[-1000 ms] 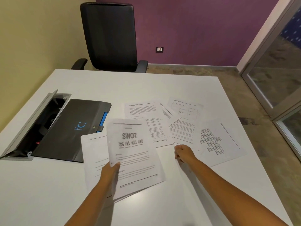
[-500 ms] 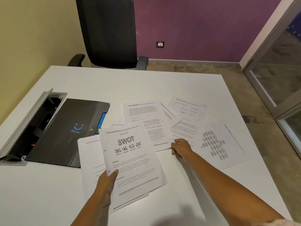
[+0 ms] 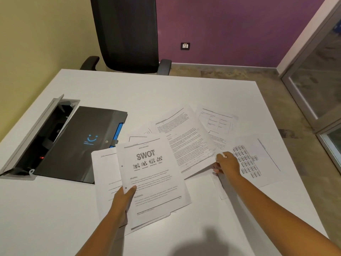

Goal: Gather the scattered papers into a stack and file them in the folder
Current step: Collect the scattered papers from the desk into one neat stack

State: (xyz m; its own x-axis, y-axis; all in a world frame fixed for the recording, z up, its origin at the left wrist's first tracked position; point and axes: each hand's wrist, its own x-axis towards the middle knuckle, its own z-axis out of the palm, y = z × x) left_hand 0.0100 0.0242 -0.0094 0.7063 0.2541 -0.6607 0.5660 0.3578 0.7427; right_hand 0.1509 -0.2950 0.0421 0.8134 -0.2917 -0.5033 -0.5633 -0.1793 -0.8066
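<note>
Left hand (image 3: 120,202) fingers grasping the SWOT stack (image 3: 151,180); right hand (image 3: 227,164) fingers pinching a lifted text sheet (image 3: 188,143); folder (image 3: 81,143) beyond left fingers on surface (image 3: 166,93).

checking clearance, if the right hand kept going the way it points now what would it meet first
Probably more of the text sheet that the right hand already pinches by its corner; beyond it lies the chart sheet. Depth is unclear.
</note>
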